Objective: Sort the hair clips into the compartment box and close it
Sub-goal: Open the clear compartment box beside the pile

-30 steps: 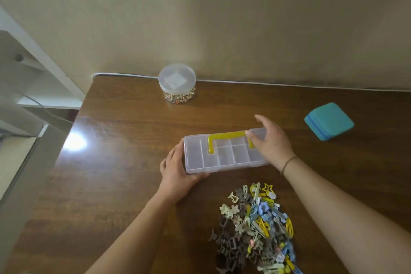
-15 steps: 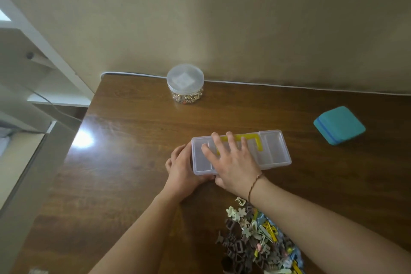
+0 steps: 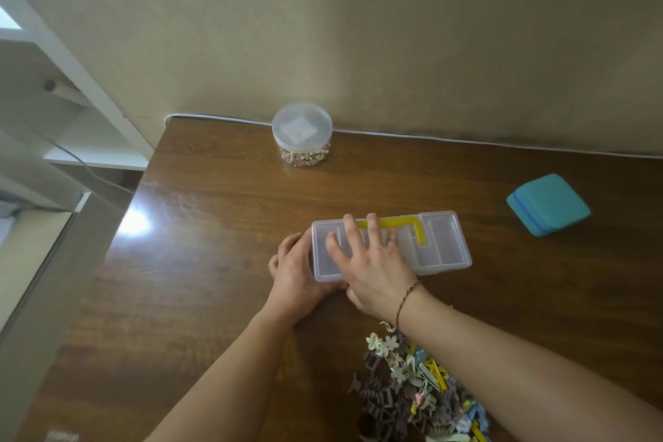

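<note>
Under my right grip: the compartment box [image 3: 391, 246] lies flat on the surface [image 3: 215, 262], lid down, its yellow handle [image 3: 394, 223] along the far edge.
Right grip: my right hand [image 3: 373, 267] lies spread on the lid, fingers straight and pressing, holding nothing.
Left grip: my left hand [image 3: 296, 274] curls round the box's left end and clasps it, thumb at the near corner.
Change: a second ago the right hand was at the far right corner by the handle; half a second ago it had come across to the lid's left-centre, and it stays there now, just beside the left grip. The box itself has barely shifted.
Meaning: I read this as steadying the box before lifting the lid; opening has not begun.
Clips: the hair clips [image 3: 416, 391] sit in one mixed heap on the surface, nearer to me than both grips and under my right forearm; none is in the box as far as I can see.
Beyond the grips: a clear round jar [image 3: 302, 134] by the wall, a teal case [image 3: 548, 204] well off to the right.
Progress: sorting not started.
</note>
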The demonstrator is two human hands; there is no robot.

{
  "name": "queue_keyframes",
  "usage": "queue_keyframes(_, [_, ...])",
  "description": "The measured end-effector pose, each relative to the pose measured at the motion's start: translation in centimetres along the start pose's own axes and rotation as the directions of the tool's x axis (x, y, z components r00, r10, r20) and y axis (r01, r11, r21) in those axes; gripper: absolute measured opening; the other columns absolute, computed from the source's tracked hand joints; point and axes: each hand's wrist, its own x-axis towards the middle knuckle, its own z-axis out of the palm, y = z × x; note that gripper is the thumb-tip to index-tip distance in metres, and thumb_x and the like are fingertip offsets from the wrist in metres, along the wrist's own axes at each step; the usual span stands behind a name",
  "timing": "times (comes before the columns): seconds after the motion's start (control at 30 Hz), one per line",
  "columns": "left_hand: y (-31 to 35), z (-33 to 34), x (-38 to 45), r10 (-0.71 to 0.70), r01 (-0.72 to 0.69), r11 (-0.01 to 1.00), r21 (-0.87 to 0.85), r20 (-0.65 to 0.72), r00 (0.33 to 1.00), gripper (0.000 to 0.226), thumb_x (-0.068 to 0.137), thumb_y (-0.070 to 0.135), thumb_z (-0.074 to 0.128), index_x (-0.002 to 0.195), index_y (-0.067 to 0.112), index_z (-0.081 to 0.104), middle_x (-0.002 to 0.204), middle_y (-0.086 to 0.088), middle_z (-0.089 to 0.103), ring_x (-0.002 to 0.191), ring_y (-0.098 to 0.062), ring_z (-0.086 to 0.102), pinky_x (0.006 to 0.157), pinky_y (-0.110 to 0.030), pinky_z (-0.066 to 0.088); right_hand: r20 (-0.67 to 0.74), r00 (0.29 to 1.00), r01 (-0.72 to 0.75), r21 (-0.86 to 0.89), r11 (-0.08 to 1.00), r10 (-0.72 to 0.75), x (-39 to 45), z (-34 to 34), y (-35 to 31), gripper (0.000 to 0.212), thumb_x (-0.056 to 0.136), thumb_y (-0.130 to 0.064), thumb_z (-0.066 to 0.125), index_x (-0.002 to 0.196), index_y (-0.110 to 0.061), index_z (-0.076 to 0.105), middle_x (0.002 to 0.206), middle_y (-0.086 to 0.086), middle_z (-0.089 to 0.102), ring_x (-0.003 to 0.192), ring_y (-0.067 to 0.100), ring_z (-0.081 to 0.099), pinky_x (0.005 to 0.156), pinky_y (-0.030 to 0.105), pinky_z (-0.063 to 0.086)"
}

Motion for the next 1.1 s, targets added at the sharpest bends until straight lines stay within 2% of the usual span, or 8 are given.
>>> queue_keyframes(0.27, [-0.1,-0.2,0.1,-0.003,0.002,1.000,0.018,0.027,1.000,0.089,0.068,0.054,0.082,0.144,0.033,0.041,0.146,0.013,0.044,0.141,-0.015,0.024,0.113,-0.049,0.017,0.005,1.000,0.002,0.002,1.000,-0.002,-0.2,-0.7,0.7,0.086,0.084,-0.038,0.064,0.146,-0.022,0.006,0.159,0.018,0.006,0.142,0.050,0.013,0.106,0.062,0.035])
queue_keyframes(0.4, [-0.1,-0.3,0.1,0.004,-0.005,1.000,0.028,0.029,1.000,0.097,0.064,0.048,0.087,0.146,0.034,0.038,0.138,0.024,0.038,0.142,-0.014,0.022,0.107,-0.036,0.013,-0.021,0.999,0.034,-0.065,0.997,-0.036,-1.6,-1.7,3.1,0.084,0.083,-0.050,0.064,0.149,-0.022,0.019,0.160,0.010,0.019,0.142,0.039,0.027,0.106,0.060,0.035])
queue_keyframes(0.5, [0.1,-0.5,0.2,0.015,-0.015,1.000,0.011,0.037,0.999,0.096,0.063,0.045,0.088,0.145,0.036,0.039,0.133,0.030,0.032,0.143,-0.013,0.019,0.105,-0.033,0.010,-0.176,0.982,0.051,-0.094,0.994,-0.067,-2.3,-2.2,6.0,0.077,0.071,-0.054,0.076,0.134,-0.018,0.051,0.131,0.011,0.061,0.108,0.034,0.064,0.093,0.057,0.048])
queue_keyframes(0.63, [0.0,-0.6,-0.1,0.020,-0.020,1.000,0.001,0.052,0.998,0.094,0.062,0.041,0.090,0.143,0.036,0.040,0.133,0.026,0.034,0.146,-0.015,0.018,0.108,-0.035,0.010,-0.448,0.892,0.000,-0.150,0.989,-0.067,-1.4,-3.3,10.7,0.043,0.086,-0.043,0.066,0.118,-0.015,0.062,0.103,0.007,0.071,0.082,0.029,0.068,0.082,0.045,0.052])
queue_keyframes(0.73, [-0.1,-0.3,-0.7,0.024,-0.024,1.000,0.000,0.039,0.999,0.098,0.064,0.040,0.089,0.146,0.037,0.036,0.135,0.027,0.034,0.148,-0.013,0.017,0.115,-0.039,0.010,-0.416,0.897,-0.197,-0.080,0.977,0.147,0.9,-3.8,12.9,0.043,0.086,-0.039,0.066,0.122,-0.016,0.059,0.111,0.009,0.069,0.096,0.032,0.064,0.091,0.047,0.046])
queue_keyframes(0.83, [0.0,-0.1,-1.1,0.035,-0.035,0.999,0.011,0.027,0.999,0.099,0.067,0.041,0.088,0.148,0.036,0.033,0.141,0.028,0.032,0.151,-0.013,0.015,0.119,-0.041,0.007,-0.194,0.904,-0.384,0.029,0.923,0.382,2.5,-2.2,13.5,0.051,0.093,-0.045,0.051,0.139,-0.023,0.044,0.138,0.003,0.054,0.125,0.031,0.049,0.107,0.049,0.032])
queue_keyframes(0.97, [-0.2,0.1,-1.4,0.043,-0.043,0.999,-0.013,0.010,0.999,0.099,0.069,0.042,0.087,0.150,0.037,0.030,0.142,0.030,0.027,0.151,-0.011,0.013,0.118,-0.035,0.003,-0.041,0.908,-0.384,0.312,0.869,0.417,2.5,1.5,12.8,0.043,0.099,-0.039,0.039,0.140,-0.024,0.046,0.144,0.001,0.050,0.136,0.025,0.038,0.109,0.046,0.035])
queue_keyframes(1.1, [-0.5,0.3,-1.3,0.040,-0.040,0.999,0.001,-0.002,0.999,0.100,0.067,0.042,0.088,0.149,0.037,0.031,0.150,0.019,0.036,0.151,-0.013,0.016,0.122,-0.040,0.008,-0.108,0.893,-0.317,0.539,0.780,0.437,0.6,2.7,12.7,0.043,0.100,-0.037,0.046,0.138,-0.019,0.050,0.147,0.002,0.048,0.141,0.023,0.033,0.117,0.041,0.026])
